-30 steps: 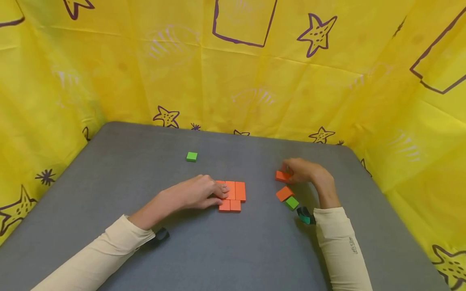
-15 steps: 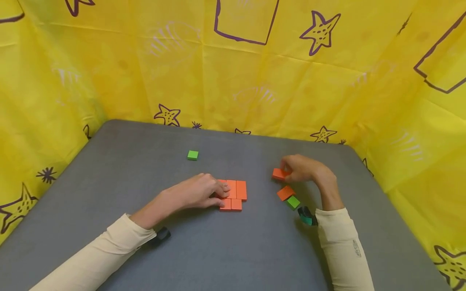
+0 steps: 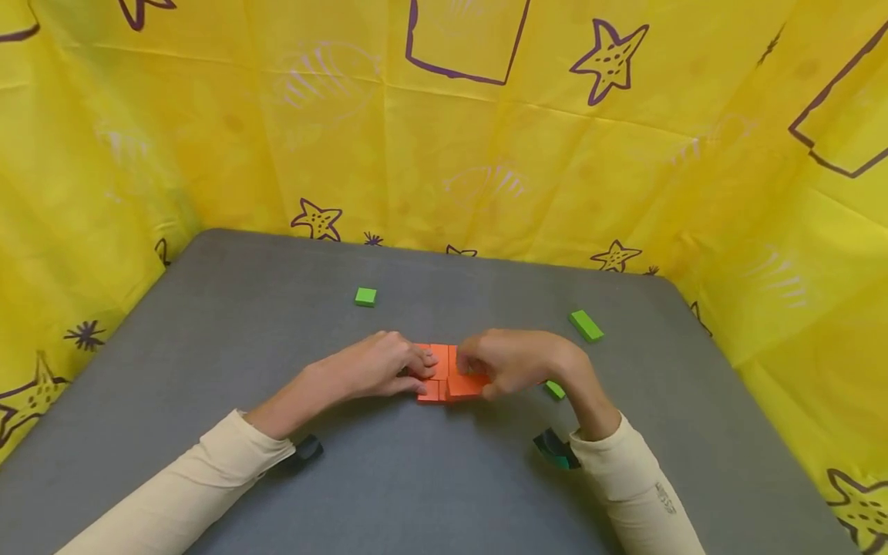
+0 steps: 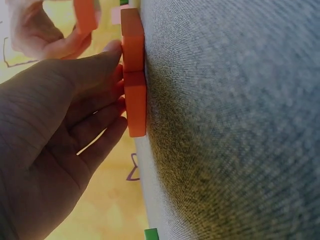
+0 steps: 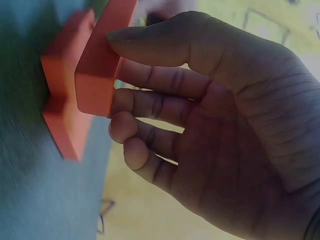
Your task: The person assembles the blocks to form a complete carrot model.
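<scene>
My left hand [image 3: 375, 366] rests on a flat group of orange wooden blocks [image 3: 440, 353] laid edge to edge on the grey table. In the left wrist view its loosely bent fingers and thumb touch the upper faces of the orange blocks [image 4: 135, 102]. My right hand [image 3: 509, 358] pinches another orange block [image 5: 100, 70] between thumb and fingers. That held block overlaps the group's front right corner in the head view, and the right wrist view shows it above other orange blocks [image 5: 67, 125]. The left hand hides the group's left part.
One green block [image 3: 365, 297] lies behind the group to the left. A longer green block [image 3: 586, 326] is at the back right, and a third green block [image 3: 555, 389] shows partly beneath the right wrist. Yellow patterned cloth [image 3: 444, 154] surrounds the grey table [image 3: 416, 486].
My right hand has carried the orange block leftward from the right side to the group. The longer green block has come into sight; a loose orange block is now hidden. The left hand stays put.
</scene>
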Tool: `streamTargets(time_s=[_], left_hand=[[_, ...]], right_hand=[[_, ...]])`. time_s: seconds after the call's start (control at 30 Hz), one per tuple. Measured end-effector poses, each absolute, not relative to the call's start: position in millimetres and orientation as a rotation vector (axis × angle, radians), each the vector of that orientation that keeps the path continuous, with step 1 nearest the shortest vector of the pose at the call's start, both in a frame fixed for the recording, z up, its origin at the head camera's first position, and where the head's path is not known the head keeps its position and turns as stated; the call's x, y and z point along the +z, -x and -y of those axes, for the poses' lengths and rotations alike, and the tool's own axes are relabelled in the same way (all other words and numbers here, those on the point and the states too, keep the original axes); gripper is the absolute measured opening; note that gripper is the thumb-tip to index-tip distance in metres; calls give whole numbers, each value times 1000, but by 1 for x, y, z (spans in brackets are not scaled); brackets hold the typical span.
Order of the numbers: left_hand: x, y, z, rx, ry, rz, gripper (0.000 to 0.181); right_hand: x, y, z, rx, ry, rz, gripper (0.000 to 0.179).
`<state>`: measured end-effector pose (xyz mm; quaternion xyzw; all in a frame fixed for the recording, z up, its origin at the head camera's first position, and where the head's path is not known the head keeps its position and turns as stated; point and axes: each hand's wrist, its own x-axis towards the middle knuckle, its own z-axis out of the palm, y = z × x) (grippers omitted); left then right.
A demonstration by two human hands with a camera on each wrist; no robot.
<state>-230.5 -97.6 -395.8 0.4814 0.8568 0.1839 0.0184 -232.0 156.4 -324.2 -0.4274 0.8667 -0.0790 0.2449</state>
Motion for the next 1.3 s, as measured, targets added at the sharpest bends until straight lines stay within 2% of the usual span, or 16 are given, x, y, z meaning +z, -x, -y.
streamTargets(time_s=[0.23, 0.37, 0.83, 1.07, 1.3], left_hand=[[-395, 231, 97, 597, -1525, -2666, 18], [-395, 230, 97, 597, -1500, -2655, 14], [-395, 229, 100, 623, -1479, -2650, 20], [-397, 229, 101, 605, -1487, -2659, 19], [-397, 228, 101, 602, -1481, -2660, 21]], right_hand=[[-339, 219, -130, -144, 1193, -2285, 23], [-348, 216, -119, -112, 1213, -2259, 20], [-350, 214, -116, -46, 1083, -2348, 23], [-326, 227, -149, -150, 977, -2470, 12], [-313, 242, -206, -94, 606, -2536, 36]])
